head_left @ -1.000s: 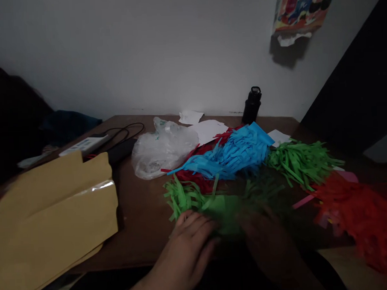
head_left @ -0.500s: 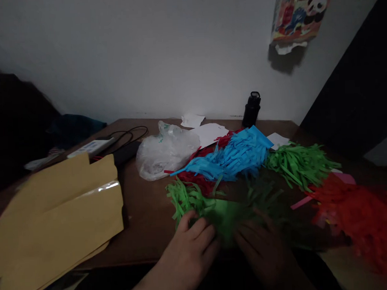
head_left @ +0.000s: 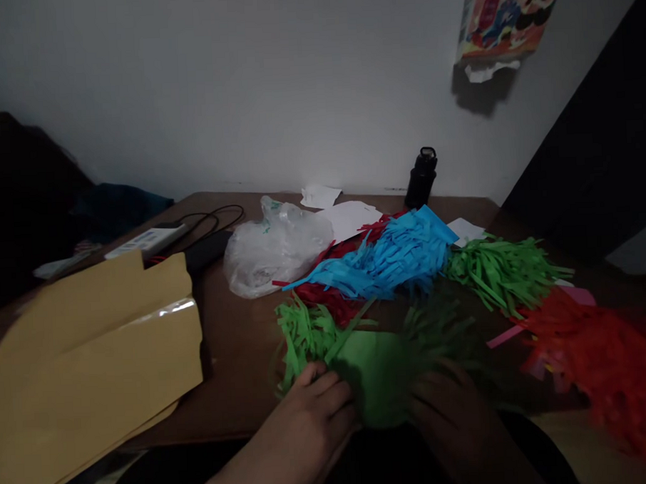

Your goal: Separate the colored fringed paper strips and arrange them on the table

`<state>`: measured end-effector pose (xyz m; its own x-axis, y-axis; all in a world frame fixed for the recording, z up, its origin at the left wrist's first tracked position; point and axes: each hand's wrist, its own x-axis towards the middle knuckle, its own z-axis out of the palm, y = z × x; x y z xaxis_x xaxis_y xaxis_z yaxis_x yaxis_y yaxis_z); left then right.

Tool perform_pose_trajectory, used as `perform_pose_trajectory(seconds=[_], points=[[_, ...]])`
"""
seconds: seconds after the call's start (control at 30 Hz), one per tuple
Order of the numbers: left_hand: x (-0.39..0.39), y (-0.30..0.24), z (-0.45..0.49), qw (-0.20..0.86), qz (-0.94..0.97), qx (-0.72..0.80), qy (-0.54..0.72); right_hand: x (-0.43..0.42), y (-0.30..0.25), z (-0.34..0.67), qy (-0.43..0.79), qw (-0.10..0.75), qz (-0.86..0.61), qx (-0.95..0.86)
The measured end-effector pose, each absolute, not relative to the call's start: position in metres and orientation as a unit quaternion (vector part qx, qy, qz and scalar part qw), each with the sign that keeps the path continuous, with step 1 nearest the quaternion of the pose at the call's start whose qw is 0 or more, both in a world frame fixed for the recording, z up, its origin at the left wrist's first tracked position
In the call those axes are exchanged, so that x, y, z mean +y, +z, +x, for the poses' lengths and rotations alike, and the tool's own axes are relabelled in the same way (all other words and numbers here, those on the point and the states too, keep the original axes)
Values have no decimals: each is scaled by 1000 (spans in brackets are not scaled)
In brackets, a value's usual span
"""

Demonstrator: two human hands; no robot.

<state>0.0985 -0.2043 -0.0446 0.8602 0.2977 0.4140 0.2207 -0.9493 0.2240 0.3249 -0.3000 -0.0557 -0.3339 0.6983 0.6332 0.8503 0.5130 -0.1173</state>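
Observation:
A green fringed paper piece (head_left: 371, 361) lies at the near edge of the brown table (head_left: 237, 360). My left hand (head_left: 314, 406) rests on its left side, fingers curled over the green strips. In shadow on the paper's right side, my right hand (head_left: 448, 408) has its fingers bent onto the sheet. Behind lie a blue fringed paper (head_left: 393, 257), dark red fringes (head_left: 325, 299) beneath it, another green fringed bundle (head_left: 500, 270) and a red fringed pile (head_left: 601, 358) at the right.
A large tan envelope (head_left: 86, 352) covers the table's left part. A crumpled clear plastic bag (head_left: 272, 248), white paper scraps (head_left: 348, 216), a black bottle (head_left: 421, 177), a power strip with cables (head_left: 151, 239) and a wall poster (head_left: 506, 13) are farther back.
Both hands have shifted slightly on the green paper, and more of its flat uncut part now shows between them. The view has bobbed a little.

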Motion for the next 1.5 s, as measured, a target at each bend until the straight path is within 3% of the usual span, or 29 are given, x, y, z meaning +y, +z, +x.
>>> perform_pose_trajectory(seconds=[0.6, 0.9, 1.17, 1.3, 1.5], points=[[-206, -37, 98, 144, 950, 183, 209, -297, -40, 317, -74, 385, -486, -781], [-208, -27, 98, 165, 947, 189, 200, -298, -38, 312, -139, 332, -477, -802], [-204, -48, 101, 45, 945, 171, 275, -310, -53, 320, -230, 319, -476, -786], [-203, -57, 103, -23, 948, 155, 277, -313, -59, 318, -204, 302, -471, -804], [-208, -48, 106, 6, 952, 159, 260, -307, -63, 328, -150, 289, -512, -795]])
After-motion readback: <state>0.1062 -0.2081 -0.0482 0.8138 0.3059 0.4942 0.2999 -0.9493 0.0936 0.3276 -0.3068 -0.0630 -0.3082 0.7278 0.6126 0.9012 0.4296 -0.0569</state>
